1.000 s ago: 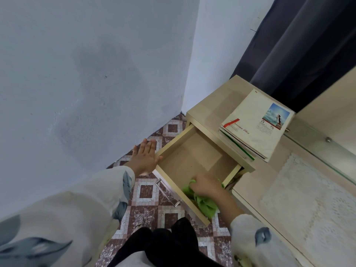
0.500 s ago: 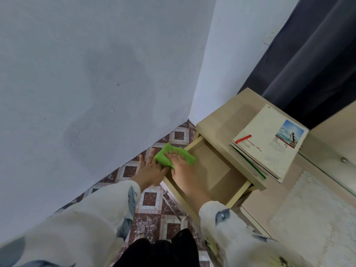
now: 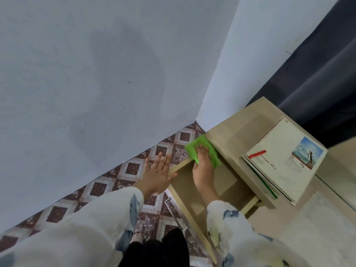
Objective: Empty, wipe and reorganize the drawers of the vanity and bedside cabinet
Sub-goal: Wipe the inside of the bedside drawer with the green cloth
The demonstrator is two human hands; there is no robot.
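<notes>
The pale wooden bedside cabinet stands in the corner with its top drawer pulled out; nothing lies inside it. My right hand reaches into the drawer and presses a green cloth with flat fingers against the far left corner, under the cabinet top. The cloth sticks out over the drawer's left side. My left hand lies flat with straight fingers against the outside of the drawer's left wall, thumb on its rim.
A stack of books and a calendar lies on the cabinet top, overhanging the drawer. A metal handle runs along the drawer front. White walls close in left and behind, a dark curtain at right, patterned floor tiles below.
My right hand swept the green cloth from the drawer's near right corner to the far left corner. My left hand stayed on the drawer's left side. The camera tilted.
</notes>
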